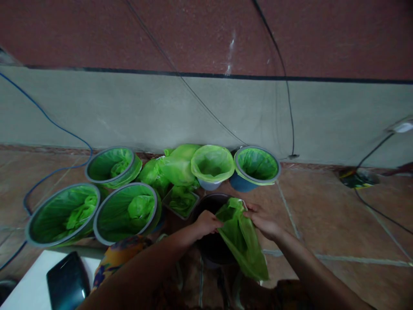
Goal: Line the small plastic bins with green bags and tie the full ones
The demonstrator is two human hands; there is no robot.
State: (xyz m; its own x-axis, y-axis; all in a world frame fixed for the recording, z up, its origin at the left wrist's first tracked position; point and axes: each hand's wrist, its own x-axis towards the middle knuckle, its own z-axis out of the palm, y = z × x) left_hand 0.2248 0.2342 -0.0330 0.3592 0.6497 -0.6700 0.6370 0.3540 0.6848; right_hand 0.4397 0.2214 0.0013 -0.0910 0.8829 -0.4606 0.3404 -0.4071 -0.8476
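Between my two hands hangs a green plastic bag (243, 243), its mouth partly spread. My left hand (208, 224) is closed on the left edge of the bag's mouth. On the other side, my right hand (260, 220) grips the upper right edge near a whitish strip. Below and behind the bag stands a dark bucket (206, 249) with no liner showing; the bag hangs over its right side. Just beyond the bucket is a small square container (183, 201) with crumpled green plastic in it.
Green-lined bins stand left (63, 215), (125, 213), (111, 165); a white bucket (211, 185) and blue bucket (243, 183) stand by the wall beside stuffed green bags (180, 165). A phone (68, 282) lies lower left. Cables (383, 215) cross the floor.
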